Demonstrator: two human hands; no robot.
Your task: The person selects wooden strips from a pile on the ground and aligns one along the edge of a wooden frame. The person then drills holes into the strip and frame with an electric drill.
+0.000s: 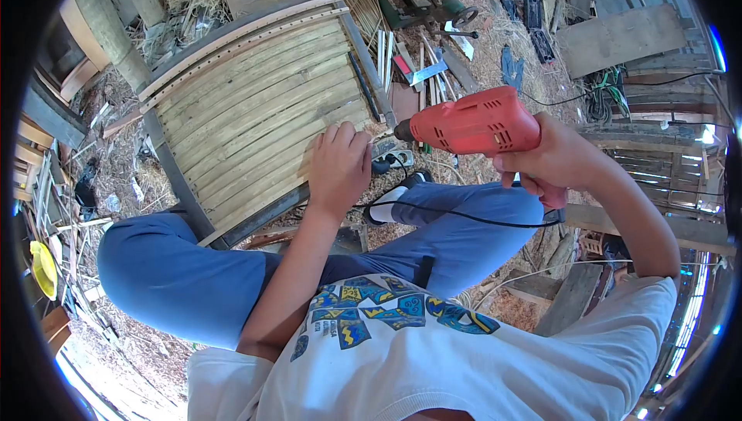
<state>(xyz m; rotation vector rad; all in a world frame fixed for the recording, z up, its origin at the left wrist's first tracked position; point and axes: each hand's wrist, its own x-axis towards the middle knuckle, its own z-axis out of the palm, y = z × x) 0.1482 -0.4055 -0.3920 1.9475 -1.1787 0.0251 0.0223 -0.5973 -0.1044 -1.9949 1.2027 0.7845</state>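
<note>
My right hand point(553, 154) grips the handle of a red power drill point(479, 123), which points left. The thin bit at the drill's chuck reaches toward the lower right corner of a slatted wooden panel point(263, 104). On that corner lies my left hand point(338, 162), close to the bit, with fingers together and bent over the end slats. The fingertips are partly hidden. Pale curved slats fill the panel inside a dark frame, and a strip with a row of small holes point(239, 46) runs along its far edge. A dark narrow rod point(363, 87) lies along the right side.
A try square point(429, 73) and thin wooden strips point(385, 58) lie beyond the drill. A power socket point(399, 160) with a dark plug sits near my foot. The drill's black cord point(479, 220) crosses my leg. A metal vise point(440, 8) stands farther back among wood scraps and shavings.
</note>
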